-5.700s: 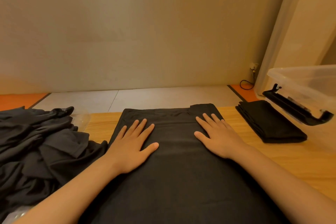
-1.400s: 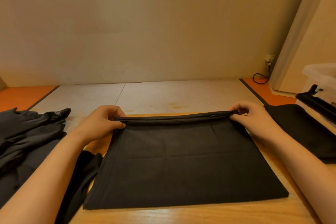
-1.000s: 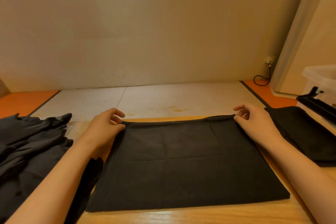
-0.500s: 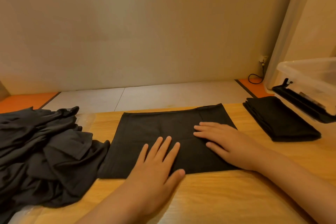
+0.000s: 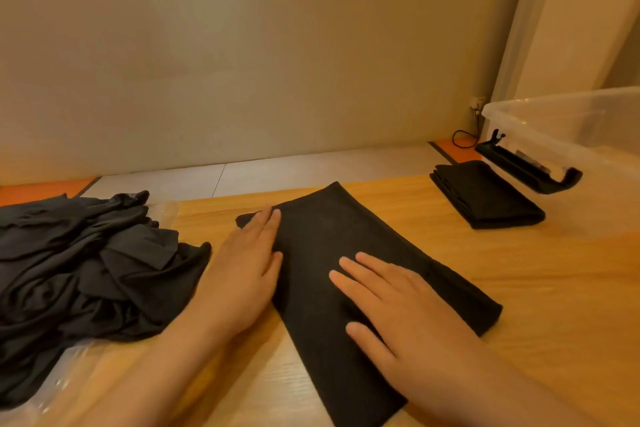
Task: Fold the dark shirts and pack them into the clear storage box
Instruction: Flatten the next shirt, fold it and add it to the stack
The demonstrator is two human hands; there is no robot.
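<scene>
Single head view, close above the desk (image 5: 554,288), looking forward and down, wall (image 5: 242,45) behind.

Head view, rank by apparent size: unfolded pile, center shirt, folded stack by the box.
1. unfolded pile and center shirt: too close to rank; the frame edge crops the pile.
2. folded stack: clearly smallest, though also farthest.

shirt (image 5: 332,229): folded narrower, turned diagonal | left hand (image 5: 242,274): at its edge
</scene>
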